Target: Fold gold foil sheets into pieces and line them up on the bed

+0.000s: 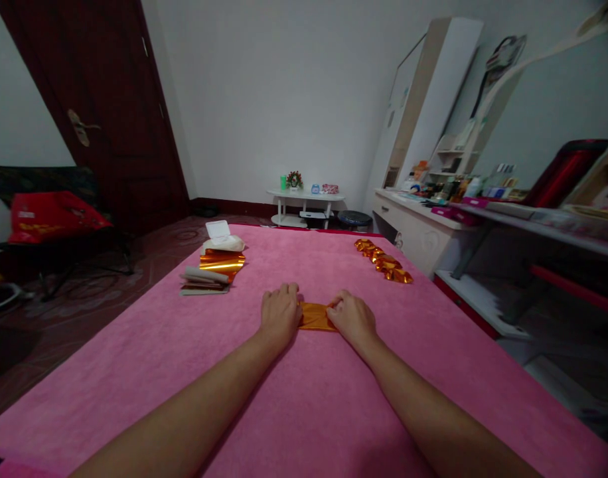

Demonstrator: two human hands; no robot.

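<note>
A small piece of gold foil paper (314, 317) lies on the pink cloth (304, 398) in the middle. My left hand (280, 312) rests on its left end with fingers curled down over it. My right hand (351, 317) pinches its right end with fingers closed. A row of folded gold foil pieces (382, 261) lies at the far right of the cloth. At the far left sits a stack of gold foil sheets (222, 261) with flat grey sheets (204, 279) in front of it.
A white lidded box (220, 236) stands behind the foil stack. A dressing table with bottles (423, 206) and a shelf (533, 226) line the right side. A low white table (304, 202) stands at the far wall. A dark door (99, 113) and a red bag (50, 216) are left.
</note>
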